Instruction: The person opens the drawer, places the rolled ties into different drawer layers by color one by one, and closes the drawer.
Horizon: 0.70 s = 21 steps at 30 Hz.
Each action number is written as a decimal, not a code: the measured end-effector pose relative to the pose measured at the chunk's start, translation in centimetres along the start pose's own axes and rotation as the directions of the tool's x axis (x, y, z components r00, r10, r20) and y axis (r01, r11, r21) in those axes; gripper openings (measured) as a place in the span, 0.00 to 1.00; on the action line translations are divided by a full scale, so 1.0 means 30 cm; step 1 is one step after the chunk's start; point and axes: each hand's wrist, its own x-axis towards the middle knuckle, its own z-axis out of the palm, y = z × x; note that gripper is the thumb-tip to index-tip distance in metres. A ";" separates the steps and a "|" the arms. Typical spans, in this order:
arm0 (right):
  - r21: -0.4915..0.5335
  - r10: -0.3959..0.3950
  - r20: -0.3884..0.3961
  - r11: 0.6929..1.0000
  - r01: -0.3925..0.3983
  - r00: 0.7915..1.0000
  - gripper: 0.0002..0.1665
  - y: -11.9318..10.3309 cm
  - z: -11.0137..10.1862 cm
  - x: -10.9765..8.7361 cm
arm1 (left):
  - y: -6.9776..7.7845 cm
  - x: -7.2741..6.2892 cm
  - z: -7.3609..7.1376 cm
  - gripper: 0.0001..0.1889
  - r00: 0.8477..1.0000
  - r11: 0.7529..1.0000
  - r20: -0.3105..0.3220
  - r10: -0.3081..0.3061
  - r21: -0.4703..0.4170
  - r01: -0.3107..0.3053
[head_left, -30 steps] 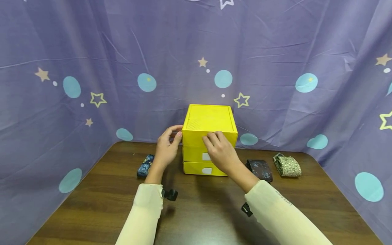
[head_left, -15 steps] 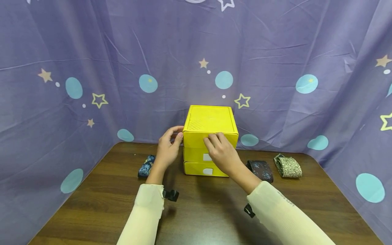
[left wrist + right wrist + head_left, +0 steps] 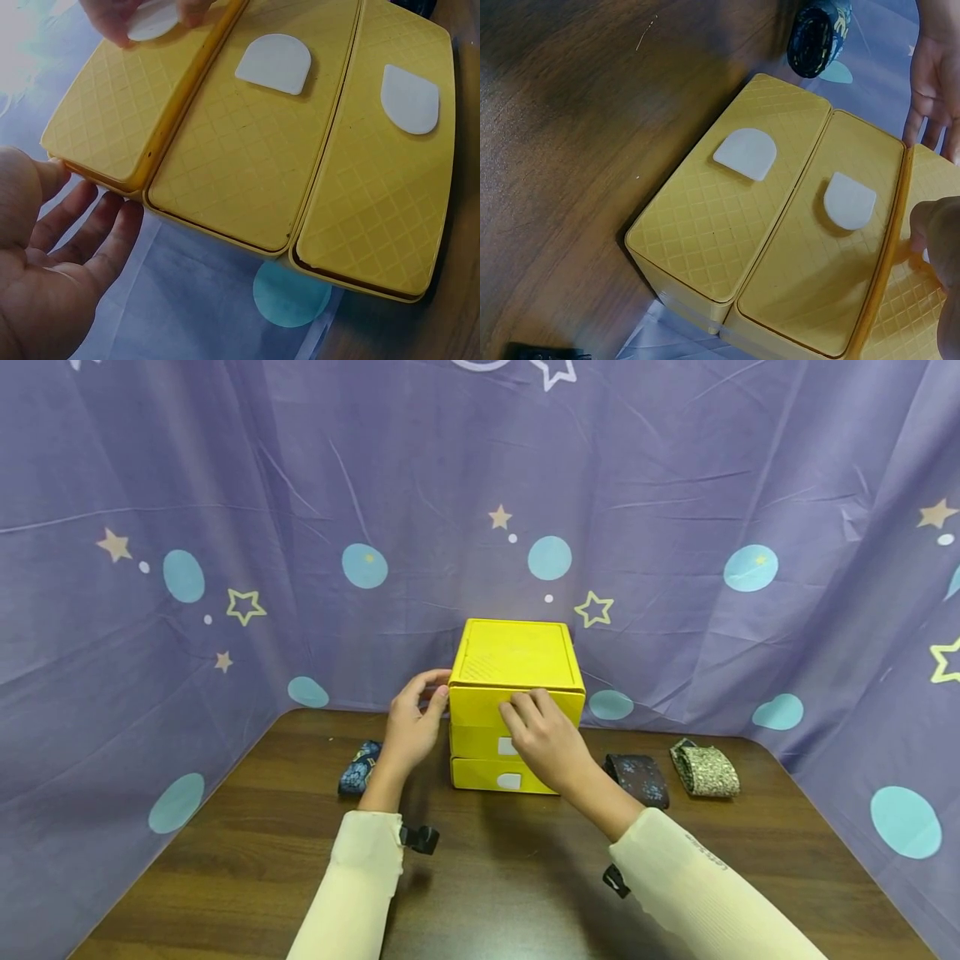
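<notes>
Hands (image 3: 546, 739) on yellow three-drawer box (image 3: 517, 656), white tabs (image 3: 275, 64).

I had before me one yellow three-tier drawer unit (image 3: 517, 652), upright on a brown table (image 3: 480, 877); fronts (image 3: 225, 142) diamond-patterned, each with a rounded white tab (image 3: 274, 64). Top drawer (image 3: 476, 706) stood slightly out, its tab pinched in my right hand (image 3: 543, 735); lower two drawers (image 3: 476, 770) sat flush.

We see a blue roll (image 3: 358, 769) near the far left corner of the table (image 3: 232, 860), dark roll (image 3: 640, 777) and green roll (image 3: 708, 771) toward the far right corner, curtain (image 3: 450, 468) behind.
</notes>
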 end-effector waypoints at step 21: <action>-0.009 -0.033 -0.027 0.999 0.033 0.999 0.14 -0.024 -0.042 -0.008 | -0.120 0.027 0.010 0.16 1.000 0.999 -0.014 -0.006 0.035 0.007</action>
